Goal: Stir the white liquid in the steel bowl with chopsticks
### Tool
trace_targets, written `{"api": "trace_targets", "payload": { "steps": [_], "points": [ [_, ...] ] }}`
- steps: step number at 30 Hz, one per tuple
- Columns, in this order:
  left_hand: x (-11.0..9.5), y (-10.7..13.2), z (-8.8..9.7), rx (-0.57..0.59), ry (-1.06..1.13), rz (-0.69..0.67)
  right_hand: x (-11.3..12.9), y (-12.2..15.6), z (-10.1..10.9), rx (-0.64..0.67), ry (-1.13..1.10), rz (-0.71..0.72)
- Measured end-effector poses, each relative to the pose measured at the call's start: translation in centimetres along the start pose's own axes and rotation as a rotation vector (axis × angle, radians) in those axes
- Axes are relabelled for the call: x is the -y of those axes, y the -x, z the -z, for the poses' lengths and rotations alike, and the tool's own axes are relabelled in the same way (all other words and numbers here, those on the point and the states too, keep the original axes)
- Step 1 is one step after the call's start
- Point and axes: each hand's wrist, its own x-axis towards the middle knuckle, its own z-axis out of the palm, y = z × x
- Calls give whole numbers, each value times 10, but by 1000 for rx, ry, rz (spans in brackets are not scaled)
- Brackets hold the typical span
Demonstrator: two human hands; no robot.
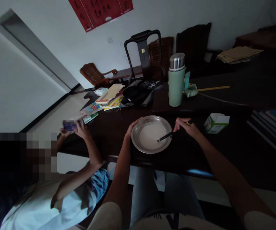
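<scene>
A round metal bowl [135, 140] holding a pale white liquid or batter sits near the front edge of the dark table [235, 153]. My left hand [131, 127] curls round the bowl's left rim and steadies it. My right hand [185, 127] is closed on a pair of dark chopsticks [167, 136] whose tips dip into the white contents.
A green thermos [176, 81] with a steel cap stands behind the bowl, its green cup [191, 90] beside it. A small carton [215, 122] lies to the right. Books [109, 97] and dark cloth clutter the left. A person seated at my left holds a phone [70, 126]. Chairs line the wall.
</scene>
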Motion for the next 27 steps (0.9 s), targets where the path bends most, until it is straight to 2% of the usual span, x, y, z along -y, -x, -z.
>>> {"api": "trace_targets", "payload": {
  "steps": [3, 6, 10, 13, 15, 17, 20, 23, 25, 27],
  "points": [
    [1, 0, 2, 8, -1, 8, 0, 2, -8, 118, -11, 0],
    [4, -4, 7, -4, 16, -2, -2, 2, -20, 194, 76, 53],
    [7, -8, 11, 2, 29, 16, -7, 0, -19, 109, 160, 57],
    [7, -8, 11, 9, 27, 24, -8, -1, -9, -23, 88, 16],
    [6, -6, 11, 23, 36, 42, -7, -1, -4, -63, 26, -3],
    [5, -5, 10, 34, 57, 69, -6, 0, -3, -40, -9, -13],
    [3, -3, 11, 67, 88, 99, -6, 2, -10, 67, -18, -11],
    [3, -4, 12, 94, 106, 102, -8, 3, -20, 146, 52, 27],
    [3, -7, 12, 91, 109, 113, -10, 2, -21, 126, 132, 51],
    [1, -11, 13, 88, 99, 140, -10, 0, -17, 38, 170, 57]
  ]
}}
